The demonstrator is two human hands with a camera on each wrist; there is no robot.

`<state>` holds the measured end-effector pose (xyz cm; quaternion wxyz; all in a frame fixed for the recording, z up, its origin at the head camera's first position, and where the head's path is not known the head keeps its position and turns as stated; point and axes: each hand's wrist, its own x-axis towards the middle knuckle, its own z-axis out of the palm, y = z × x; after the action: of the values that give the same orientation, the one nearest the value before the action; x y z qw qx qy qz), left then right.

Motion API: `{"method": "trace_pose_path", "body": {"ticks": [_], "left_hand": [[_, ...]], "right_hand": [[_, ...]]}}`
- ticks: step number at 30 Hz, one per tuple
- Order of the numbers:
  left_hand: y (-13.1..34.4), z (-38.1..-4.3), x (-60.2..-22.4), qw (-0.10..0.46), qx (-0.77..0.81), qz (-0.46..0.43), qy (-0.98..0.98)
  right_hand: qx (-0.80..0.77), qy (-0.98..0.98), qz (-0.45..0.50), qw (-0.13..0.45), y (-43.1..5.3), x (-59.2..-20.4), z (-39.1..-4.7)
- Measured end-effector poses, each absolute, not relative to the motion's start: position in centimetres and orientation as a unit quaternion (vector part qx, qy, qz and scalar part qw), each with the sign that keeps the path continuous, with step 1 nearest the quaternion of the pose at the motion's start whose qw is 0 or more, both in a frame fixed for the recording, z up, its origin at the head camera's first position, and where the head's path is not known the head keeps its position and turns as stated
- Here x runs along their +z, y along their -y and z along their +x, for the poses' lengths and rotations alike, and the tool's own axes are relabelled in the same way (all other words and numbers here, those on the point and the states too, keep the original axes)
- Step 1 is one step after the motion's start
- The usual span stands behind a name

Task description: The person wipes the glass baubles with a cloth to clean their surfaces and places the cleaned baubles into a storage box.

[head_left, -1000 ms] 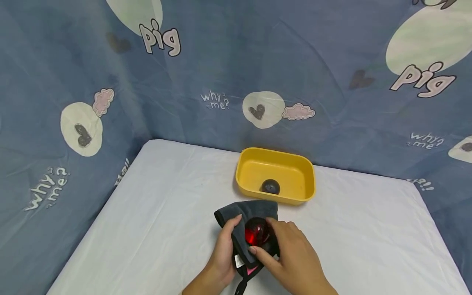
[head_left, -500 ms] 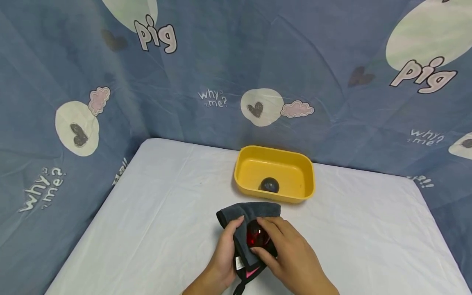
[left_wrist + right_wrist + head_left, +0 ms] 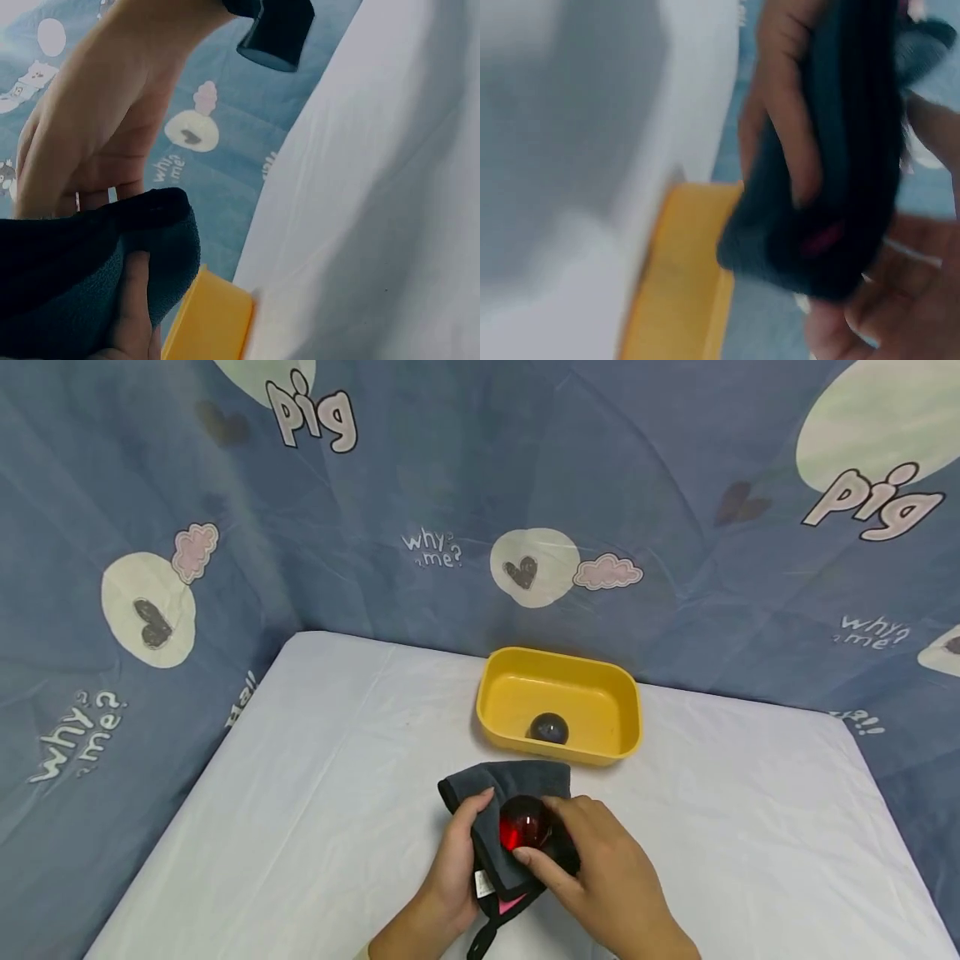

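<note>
In the head view, a folded dark grey cloth [image 3: 517, 773] with black edging, a white tag and a hanging loop is held up over the near part of the table. My left hand [image 3: 450, 864] grips it from the left, thumb on top. A glossy red see-through ball [image 3: 522, 824] lies against the cloth's upper face. My right hand [image 3: 611, 872] holds that ball between thumb and fingers from the right. Both wrist views show the cloth [image 3: 161, 255] with fingers wrapped about it; the ball is hidden there.
Just beyond the cloth stands a yellow rectangular bin [image 3: 558, 662], with a dark grey ball [image 3: 550, 727] inside by its front wall. A white sheet [image 3: 352, 760] covers the table. Patterned blue fabric [image 3: 450, 460] hangs behind and at the left.
My right fingers have shifted over the red ball, covering more of it half a second ago and then drawing back to its right side. The head view has tilted slightly.
</note>
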<state>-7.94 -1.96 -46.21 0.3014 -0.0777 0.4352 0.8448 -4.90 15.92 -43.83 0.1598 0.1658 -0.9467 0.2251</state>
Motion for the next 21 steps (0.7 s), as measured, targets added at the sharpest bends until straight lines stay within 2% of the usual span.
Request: {"method": "trace_pose_path", "body": {"ticks": [4, 8, 12, 21], "left_hand": [[2.1, -8.0, -46.1, 0.305, 0.844, -0.063, -0.436], [2.0, -7.8, -46.1, 0.319, 0.845, -0.06, -0.424], [1.8, -7.5, -46.2, 0.332, 0.847, -0.062, -0.411], [1.3, -8.0, -46.2, 0.337, 0.855, -0.06, -0.391]], "right_hand": [[0.241, 0.94, 0.216, 0.109, -16.9, -42.9, -4.8], [0.264, 0.928, 0.24, 0.105, -16.9, -42.7, -4.9], [0.26, 0.928, 0.227, 0.142, -16.2, -43.1, -4.9], [0.192, 0.933, 0.15, 0.264, -14.4, -44.4, -5.2]]}}
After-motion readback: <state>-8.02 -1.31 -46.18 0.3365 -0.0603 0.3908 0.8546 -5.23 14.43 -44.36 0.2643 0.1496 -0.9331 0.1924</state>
